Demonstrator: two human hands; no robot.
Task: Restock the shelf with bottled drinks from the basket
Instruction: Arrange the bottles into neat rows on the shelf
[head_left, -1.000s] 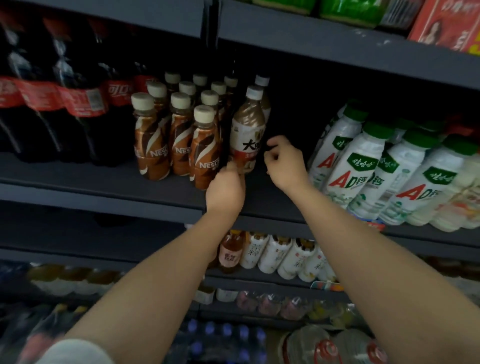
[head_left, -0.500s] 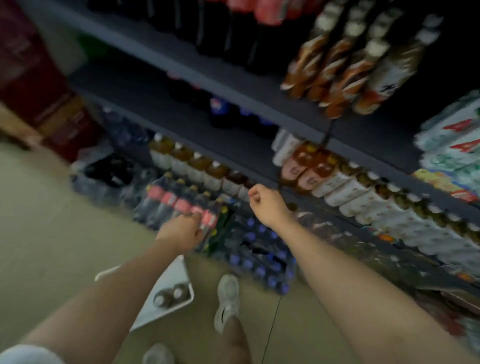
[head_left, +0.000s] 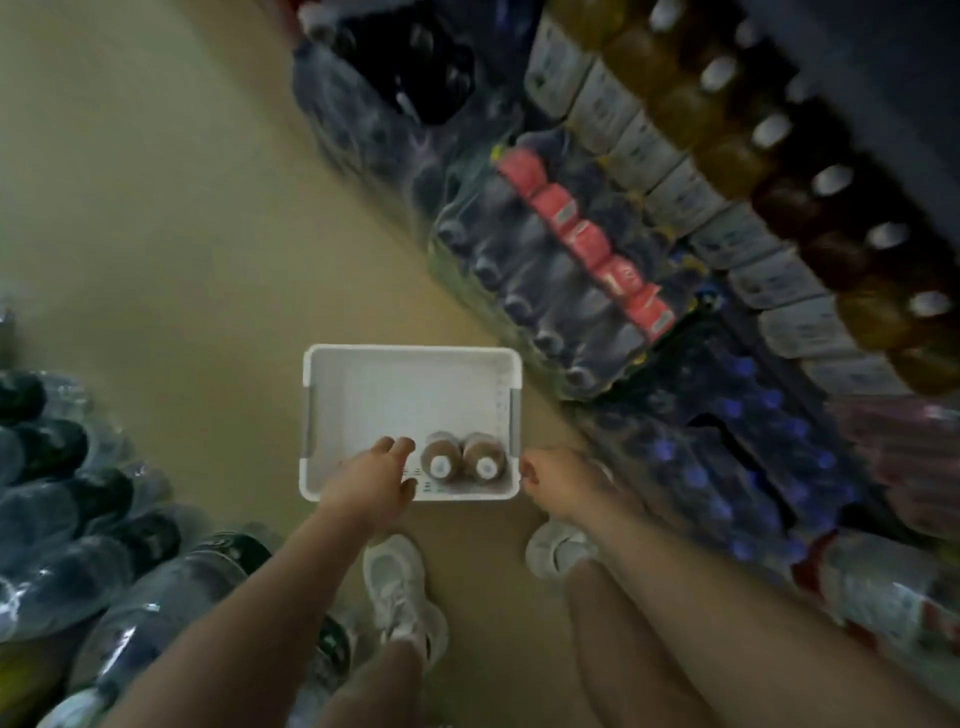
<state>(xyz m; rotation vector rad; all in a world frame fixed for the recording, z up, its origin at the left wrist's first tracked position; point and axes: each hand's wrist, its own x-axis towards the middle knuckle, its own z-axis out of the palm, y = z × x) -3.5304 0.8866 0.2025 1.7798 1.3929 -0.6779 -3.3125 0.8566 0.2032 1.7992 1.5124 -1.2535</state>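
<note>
Looking straight down now, off the shelf: white basket (head_left: 332, 415) is sitting on the beige floor (head_left: 156, 208), two brown bottles (head_left: 461, 457) standing in its near right corner. Left hand (head_left: 371, 486) is hovering released beside them; right hand (head_left: 563, 483), loosely curled, empty, is hanging just outside the rim. Shrink-wrapped packs (head_left: 561, 270) are lining the right. Labels are blurring, unreadable.

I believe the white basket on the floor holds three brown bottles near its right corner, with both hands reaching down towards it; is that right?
Not quite: the head view shows two brown bottles, not three, in the white basket. The rest holds: they stand near its right corner, and the left hand and right hand reach down towards it.
</note>
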